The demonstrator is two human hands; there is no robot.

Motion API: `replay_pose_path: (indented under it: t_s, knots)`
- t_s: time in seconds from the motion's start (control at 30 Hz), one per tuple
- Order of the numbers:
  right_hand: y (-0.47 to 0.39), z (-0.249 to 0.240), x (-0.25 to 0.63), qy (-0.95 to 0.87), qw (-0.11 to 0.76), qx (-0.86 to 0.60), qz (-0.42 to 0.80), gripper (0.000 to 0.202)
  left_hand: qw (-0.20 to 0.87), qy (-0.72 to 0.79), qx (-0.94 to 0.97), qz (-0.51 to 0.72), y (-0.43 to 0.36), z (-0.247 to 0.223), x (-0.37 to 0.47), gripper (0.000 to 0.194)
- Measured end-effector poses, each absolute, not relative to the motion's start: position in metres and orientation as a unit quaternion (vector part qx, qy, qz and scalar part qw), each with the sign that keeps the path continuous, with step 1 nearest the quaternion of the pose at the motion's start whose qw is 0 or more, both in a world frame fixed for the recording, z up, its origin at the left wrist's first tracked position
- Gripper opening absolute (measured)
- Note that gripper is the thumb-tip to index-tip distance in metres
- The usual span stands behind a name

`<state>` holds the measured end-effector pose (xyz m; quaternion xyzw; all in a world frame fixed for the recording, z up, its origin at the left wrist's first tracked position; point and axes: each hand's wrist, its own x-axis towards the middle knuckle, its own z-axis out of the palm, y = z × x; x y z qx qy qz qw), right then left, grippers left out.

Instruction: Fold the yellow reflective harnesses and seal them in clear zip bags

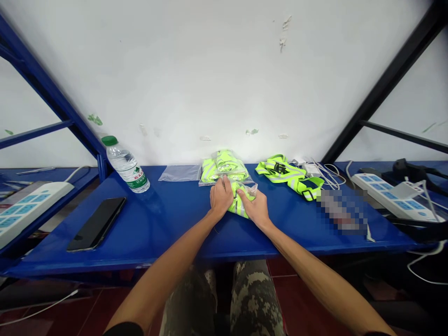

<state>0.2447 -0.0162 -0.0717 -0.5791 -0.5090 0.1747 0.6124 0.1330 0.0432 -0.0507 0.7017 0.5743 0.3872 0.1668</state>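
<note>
Between my two hands is a clear plastic bag (239, 205) with a folded neon-yellow reflective strap inside, held just above the blue table. My left hand (221, 198) is closed on its left side, and my right hand (256, 205) grips the right side with the thumb across the front. Right behind them lies a pile of bagged reflective straps (226, 164). A loose reflective strap (282, 171) with black buckles rests to the right of the pile. Flat to the left of it is an empty clear bag (180, 173).
A water bottle (128, 165) with a green cap stands at the back left of the blue table (168, 224), and a black phone (97, 224) lies near its left edge. White cables (329, 172) are bundled at the back right. Power strips (394, 196) flank the table.
</note>
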Motion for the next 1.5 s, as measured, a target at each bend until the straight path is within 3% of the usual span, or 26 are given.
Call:
replay_pose_path:
  t_s: [0.4,0.6,0.73,0.77,0.83,0.93,1.07,1.37,1.5]
  knots:
    - [-0.015,-0.071,0.245,-0.514,0.603,-0.584,0.177,0.042,0.174,0.585,0.699,0.374,0.045,-0.052,0.134,0.051]
    - [-0.015,-0.060,0.251,-0.500,0.611,-0.507,0.344,0.056,0.169,0.568,0.687,0.420,0.064,-0.046,0.124,0.044]
    - [-0.013,-0.060,0.260,-0.464,0.611,-0.474,0.432,0.065,0.195,0.523,0.687,0.466,0.082,-0.035,0.117,0.027]
    - [-0.012,-0.061,0.263,-0.449,0.626,-0.475,0.425,0.063,0.181,0.504,0.699,0.474,0.087,-0.033,0.115,0.028]
    - [-0.008,-0.064,0.271,-0.413,0.663,-0.494,0.383,0.062,0.133,0.463,0.750,0.453,0.097,-0.029,0.113,0.048]
    - [-0.001,-0.067,0.286,-0.343,0.719,-0.530,0.291,0.065,0.073,0.412,0.846,0.331,0.111,-0.029,0.109,0.071]
    - [0.005,-0.053,0.302,-0.357,0.730,-0.556,0.173,0.063,0.046,0.393,0.886,0.244,0.125,-0.028,0.107,0.059]
    - [0.049,0.005,0.282,-0.553,0.607,-0.559,-0.119,0.045,0.009,0.433,0.800,0.415,0.137,-0.024,0.077,0.052]
    - [0.080,-0.016,0.276,-0.719,0.408,-0.554,-0.095,0.047,0.063,0.400,0.835,0.371,0.125,-0.029,0.064,0.034]
